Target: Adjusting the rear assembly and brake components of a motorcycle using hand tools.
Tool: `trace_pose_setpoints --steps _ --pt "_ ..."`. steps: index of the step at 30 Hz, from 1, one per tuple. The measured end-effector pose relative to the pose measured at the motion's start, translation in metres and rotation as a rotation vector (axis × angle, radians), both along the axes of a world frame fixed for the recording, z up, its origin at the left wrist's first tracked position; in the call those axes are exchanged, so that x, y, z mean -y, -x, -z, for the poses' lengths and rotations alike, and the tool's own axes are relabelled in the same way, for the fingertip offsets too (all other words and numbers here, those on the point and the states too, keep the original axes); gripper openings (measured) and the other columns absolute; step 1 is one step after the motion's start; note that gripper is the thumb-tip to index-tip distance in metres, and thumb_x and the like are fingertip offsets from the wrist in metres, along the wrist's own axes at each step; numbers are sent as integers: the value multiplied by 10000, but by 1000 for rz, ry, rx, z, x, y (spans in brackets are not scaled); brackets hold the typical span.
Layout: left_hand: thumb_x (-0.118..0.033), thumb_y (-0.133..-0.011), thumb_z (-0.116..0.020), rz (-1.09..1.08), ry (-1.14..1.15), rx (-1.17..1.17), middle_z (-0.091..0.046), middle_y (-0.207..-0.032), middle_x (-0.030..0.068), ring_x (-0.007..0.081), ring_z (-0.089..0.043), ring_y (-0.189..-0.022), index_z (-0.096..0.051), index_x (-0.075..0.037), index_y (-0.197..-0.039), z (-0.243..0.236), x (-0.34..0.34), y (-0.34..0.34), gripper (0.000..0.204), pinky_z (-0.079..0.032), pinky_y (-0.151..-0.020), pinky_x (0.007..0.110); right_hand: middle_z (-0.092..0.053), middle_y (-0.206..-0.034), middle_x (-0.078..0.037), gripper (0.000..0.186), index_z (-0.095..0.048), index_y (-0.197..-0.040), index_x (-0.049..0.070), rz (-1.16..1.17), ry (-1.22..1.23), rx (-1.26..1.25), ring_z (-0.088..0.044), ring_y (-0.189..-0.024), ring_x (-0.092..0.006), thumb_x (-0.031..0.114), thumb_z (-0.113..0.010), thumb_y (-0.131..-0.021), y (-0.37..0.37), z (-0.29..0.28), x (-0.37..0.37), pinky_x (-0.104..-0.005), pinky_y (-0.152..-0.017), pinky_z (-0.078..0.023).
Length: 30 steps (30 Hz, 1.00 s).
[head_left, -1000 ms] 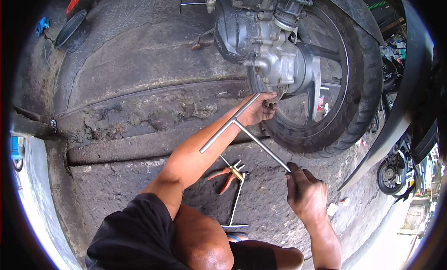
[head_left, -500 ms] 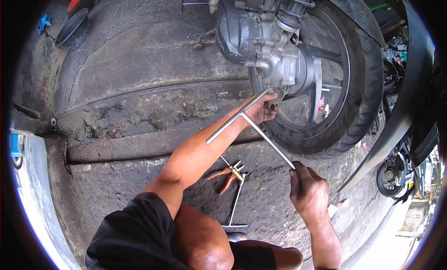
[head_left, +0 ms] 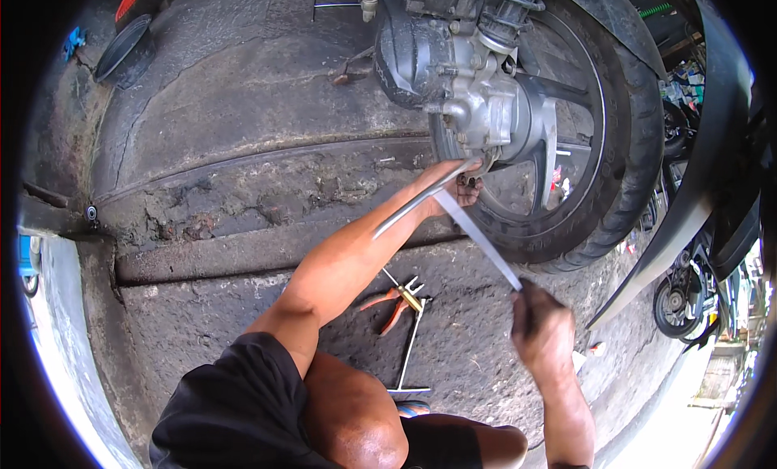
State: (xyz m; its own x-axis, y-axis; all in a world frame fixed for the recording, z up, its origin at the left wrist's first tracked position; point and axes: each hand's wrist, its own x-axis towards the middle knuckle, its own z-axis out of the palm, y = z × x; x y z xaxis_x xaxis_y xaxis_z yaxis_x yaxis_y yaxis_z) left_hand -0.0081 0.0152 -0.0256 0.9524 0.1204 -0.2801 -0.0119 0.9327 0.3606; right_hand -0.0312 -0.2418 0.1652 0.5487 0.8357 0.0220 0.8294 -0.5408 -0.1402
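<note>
My right hand [head_left: 544,327] is closed on the shaft end of a steel T-handle wrench [head_left: 484,244]. The wrench's crossbar points away from me, lies over my left wrist and is smeared by motion. Under the grey metal gear housing [head_left: 486,113] of a scooter's rear wheel [head_left: 639,145], my left hand [head_left: 460,195] has its fingers curled by the hub's lower edge. What those fingers grip is too small and dark to make out.
On the rough concrete lie orange-handled pliers [head_left: 394,314], a yellow-handled screwdriver [head_left: 410,298] and another T-handle wrench [head_left: 409,356]. A black basin [head_left: 125,52] stands far left. Another slim bar tool [head_left: 336,5] rests beyond the housing. A loose curved panel [head_left: 647,275] hangs at right.
The wrench has shifted right, its crossbar swinging nearer the housing. My right hand has moved slightly right with it. My left hand stays beneath the housing, its fingers nearly unchanged.
</note>
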Motion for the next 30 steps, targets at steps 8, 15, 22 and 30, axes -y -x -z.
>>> trace_pose_setpoints --steps 8,15,22,30 --pt "-256 -906 -689 -59 9 -19 -643 -773 73 181 -634 -674 -632 -81 -947 -5 4 5 188 -542 -607 315 -690 -813 -185 214 -679 -1077 62 38 -55 -5 -677 -654 -393 189 -635 -911 -7 4 1 -450 -595 -552" --pt "-354 -953 -623 -104 97 77 -654 -836 72 200 -639 -758 -623 -91 -992 -1 27 11 266 -524 -681 306 -695 -863 -186 226 -678 -1095 69 74 1 35 -677 -734 -406 189 -643 -906 1 0 -1 -474 -650 -543" --pt "-431 -963 -590 -99 99 94 -652 -857 78 173 -586 -704 -596 -77 -1023 -5 40 24 359 -470 -631 282 -689 -882 -221 211 -683 -1082 41 133 -5 -49 -666 -811 -421 141 -640 -902 4 1 -5 -473 -703 -528" --pt "-430 -921 -669 -251 82 22 -569 -707 33 119 -499 -584 -617 -39 -925 -5 45 19 395 -387 -537 264 -695 -849 -177 248 -671 -1115 66 63 -9 38 -683 -709 -389 204 -634 -912 6 0 -2 -468 -640 -553"
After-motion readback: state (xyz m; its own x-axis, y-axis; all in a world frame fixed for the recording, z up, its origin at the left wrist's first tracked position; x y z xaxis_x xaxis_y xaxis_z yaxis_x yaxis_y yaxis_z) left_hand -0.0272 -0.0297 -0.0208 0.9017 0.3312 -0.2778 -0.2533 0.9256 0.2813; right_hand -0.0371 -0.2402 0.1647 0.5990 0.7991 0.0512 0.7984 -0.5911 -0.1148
